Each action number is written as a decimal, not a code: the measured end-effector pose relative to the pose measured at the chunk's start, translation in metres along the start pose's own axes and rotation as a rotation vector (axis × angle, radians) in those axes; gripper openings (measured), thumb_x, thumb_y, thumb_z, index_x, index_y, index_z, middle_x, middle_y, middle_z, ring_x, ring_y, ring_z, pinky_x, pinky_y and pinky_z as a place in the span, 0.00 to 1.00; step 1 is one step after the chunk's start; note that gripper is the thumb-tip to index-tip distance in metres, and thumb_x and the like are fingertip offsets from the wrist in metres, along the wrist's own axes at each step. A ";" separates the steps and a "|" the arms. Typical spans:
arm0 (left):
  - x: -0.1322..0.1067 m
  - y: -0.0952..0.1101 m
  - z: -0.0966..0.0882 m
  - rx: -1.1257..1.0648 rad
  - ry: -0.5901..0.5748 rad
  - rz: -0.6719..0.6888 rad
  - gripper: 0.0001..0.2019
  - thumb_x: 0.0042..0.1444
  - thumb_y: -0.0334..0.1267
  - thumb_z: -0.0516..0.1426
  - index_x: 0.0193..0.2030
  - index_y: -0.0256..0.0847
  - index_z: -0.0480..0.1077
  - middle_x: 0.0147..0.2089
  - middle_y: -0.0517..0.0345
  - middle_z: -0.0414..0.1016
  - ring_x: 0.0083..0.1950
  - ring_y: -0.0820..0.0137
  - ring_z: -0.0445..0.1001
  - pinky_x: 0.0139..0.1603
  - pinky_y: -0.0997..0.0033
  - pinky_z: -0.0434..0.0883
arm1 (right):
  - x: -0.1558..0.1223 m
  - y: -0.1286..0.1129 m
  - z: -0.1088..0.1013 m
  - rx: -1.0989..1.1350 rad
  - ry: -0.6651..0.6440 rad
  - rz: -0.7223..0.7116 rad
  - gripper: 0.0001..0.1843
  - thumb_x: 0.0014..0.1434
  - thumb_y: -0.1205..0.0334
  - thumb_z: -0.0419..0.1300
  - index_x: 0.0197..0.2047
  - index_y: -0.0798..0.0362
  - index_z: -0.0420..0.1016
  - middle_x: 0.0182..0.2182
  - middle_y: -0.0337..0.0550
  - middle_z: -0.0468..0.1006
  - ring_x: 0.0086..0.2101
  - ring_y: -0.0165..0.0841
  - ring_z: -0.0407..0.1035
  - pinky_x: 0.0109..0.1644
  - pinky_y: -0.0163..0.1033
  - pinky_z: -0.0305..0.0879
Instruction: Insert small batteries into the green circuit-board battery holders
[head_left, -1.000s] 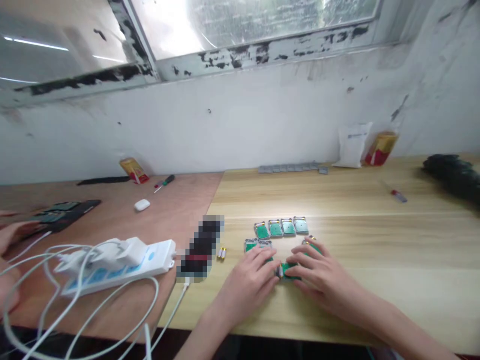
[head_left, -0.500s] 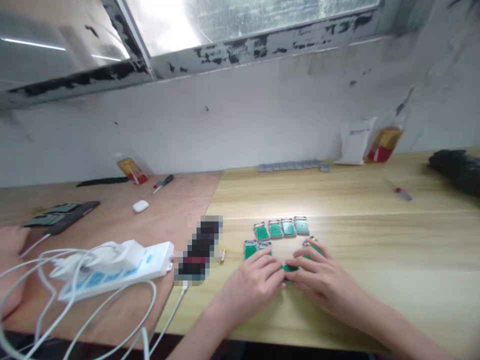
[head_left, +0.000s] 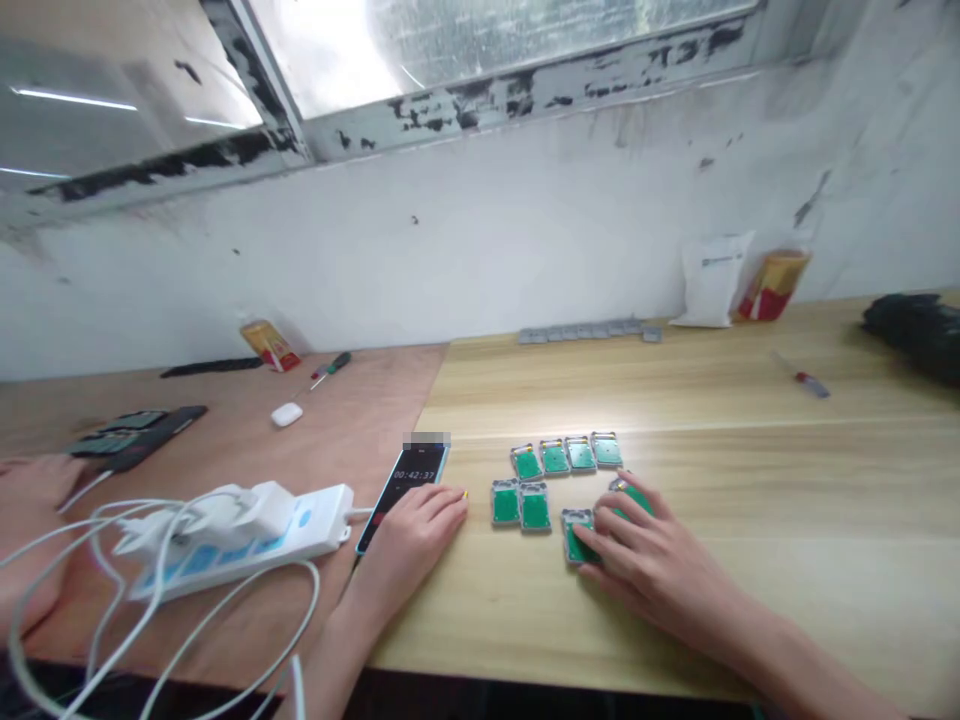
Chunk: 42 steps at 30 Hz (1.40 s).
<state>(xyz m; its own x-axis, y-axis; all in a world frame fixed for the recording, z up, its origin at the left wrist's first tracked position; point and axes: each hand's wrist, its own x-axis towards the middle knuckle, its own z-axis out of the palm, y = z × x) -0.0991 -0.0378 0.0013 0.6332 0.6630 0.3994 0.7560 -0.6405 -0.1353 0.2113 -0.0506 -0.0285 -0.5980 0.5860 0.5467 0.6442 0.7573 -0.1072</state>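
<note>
My left hand (head_left: 416,530) is beside the phone's lower right edge, fingers together and bent down. A small yellow-ended cylinder (head_left: 466,494) peeks out at its fingertips, mostly hidden. My right hand (head_left: 641,540) grips a green circuit board in a grey case (head_left: 576,552), with fingertips on the board's right side. Partly beneath that hand is a second cased board (head_left: 637,497). Two more cased boards (head_left: 535,508) lie side by side to the left. Behind them runs a row of several cased boards (head_left: 555,458) with gold-coloured parts along their tops.
A phone (head_left: 401,490) showing a timer lies by a white power strip (head_left: 322,510) with looping cables. Grey pieces (head_left: 581,332) line the wall. Screwdrivers (head_left: 812,384), packets (head_left: 776,285) and a black bag (head_left: 911,330) lie around. Another person's hand (head_left: 37,490) is at far left.
My left hand has left the board and moved left to the small cylinder beside the phone, covering it. My right hand stays at the cased board, now more exposed.
</note>
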 end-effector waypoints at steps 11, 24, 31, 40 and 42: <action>-0.003 0.013 -0.005 -0.017 -0.030 -0.126 0.10 0.65 0.33 0.51 0.45 0.41 0.74 0.51 0.51 0.75 0.51 0.62 0.73 0.52 0.57 0.72 | 0.001 0.005 -0.008 -0.112 -0.013 0.214 0.11 0.65 0.61 0.55 0.49 0.49 0.73 0.40 0.45 0.76 0.43 0.39 0.68 0.55 0.50 0.59; 0.086 0.103 0.036 -0.270 -0.015 0.235 0.05 0.64 0.34 0.55 0.43 0.42 0.73 0.50 0.57 0.76 0.51 0.67 0.72 0.54 0.62 0.67 | -0.041 0.021 -0.023 -0.013 -0.052 0.107 0.19 0.64 0.68 0.54 0.54 0.40 0.74 0.48 0.45 0.76 0.48 0.40 0.67 0.53 0.49 0.61; 0.092 0.107 0.040 -0.281 -0.037 0.285 0.07 0.65 0.35 0.54 0.36 0.38 0.72 0.40 0.57 0.77 0.45 0.68 0.73 0.51 0.65 0.69 | -0.046 0.024 -0.023 0.084 -0.021 0.144 0.15 0.64 0.68 0.56 0.48 0.41 0.77 0.43 0.40 0.79 0.46 0.37 0.69 0.58 0.50 0.58; 0.096 0.105 0.034 -0.167 -0.064 0.434 0.07 0.64 0.29 0.53 0.35 0.34 0.70 0.36 0.52 0.76 0.45 0.67 0.73 0.48 0.66 0.71 | -0.045 0.023 -0.021 0.132 -0.007 0.157 0.13 0.64 0.67 0.57 0.47 0.41 0.77 0.43 0.40 0.79 0.44 0.36 0.68 0.56 0.49 0.59; 0.095 0.103 0.035 -0.189 -0.065 0.417 0.08 0.65 0.29 0.52 0.35 0.35 0.70 0.36 0.53 0.76 0.44 0.68 0.73 0.48 0.67 0.71 | -0.045 0.022 -0.021 0.135 -0.019 0.151 0.14 0.64 0.68 0.57 0.48 0.41 0.77 0.43 0.40 0.79 0.45 0.37 0.68 0.56 0.50 0.59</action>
<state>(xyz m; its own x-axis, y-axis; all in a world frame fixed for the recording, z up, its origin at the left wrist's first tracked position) 0.0448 -0.0272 -0.0062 0.8902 0.3531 0.2878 0.3950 -0.9130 -0.1018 0.2627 -0.0662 -0.0379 -0.5092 0.7005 0.5000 0.6585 0.6912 -0.2978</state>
